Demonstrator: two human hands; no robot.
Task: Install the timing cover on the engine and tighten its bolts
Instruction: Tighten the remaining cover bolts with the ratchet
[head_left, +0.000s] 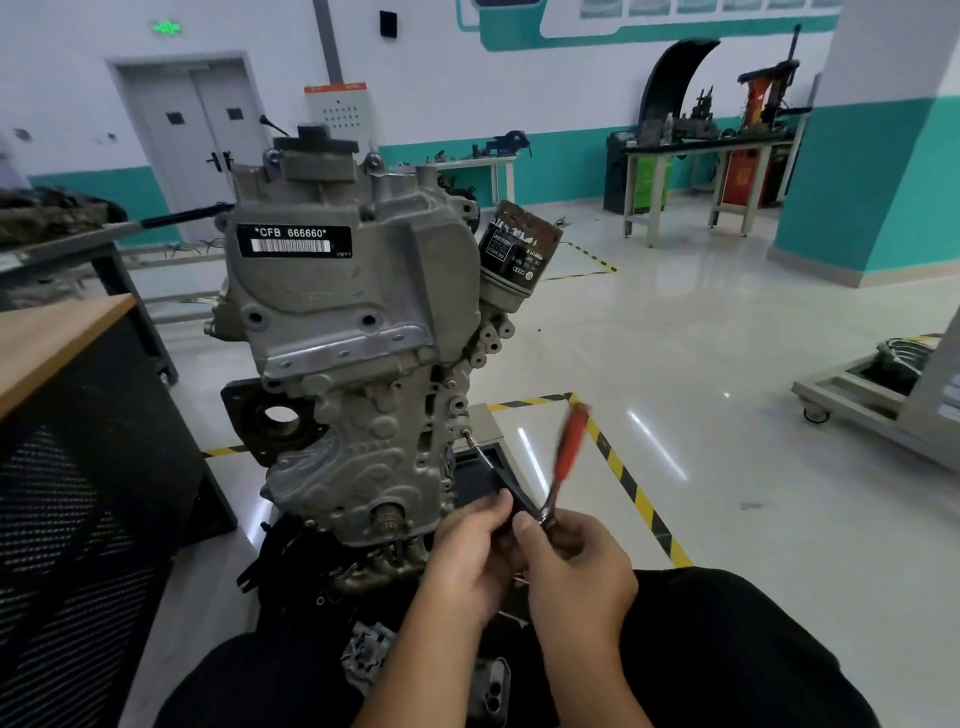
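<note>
The engine (358, 338) stands upright on the floor in front of the seated person, and the timing cover (332, 291) sits on its near face – a grey casting with a black label reading "CFB 666660" near its top. An oil filter (519, 254) juts out at a tilt from the engine's upper right side.

Low on the engine's right edge, a thin extension bar (483, 454) reaches a bolt (467, 432) in the cover flange. The bar runs down and away from the engine toward the hands. The left hand (470, 545) is just below and right of the engine's lower corner, its grip pinched around the near end of the bar. The right hand (574, 556), touching the left, has its grip clenched on the head of a ratchet (563, 467); the red handle points up beside the engine and is blurred.

A phone (491, 691) lies on the floor between the person's knees, below the engine. Left of the engine stands a wood-topped bench (47, 338).
</note>
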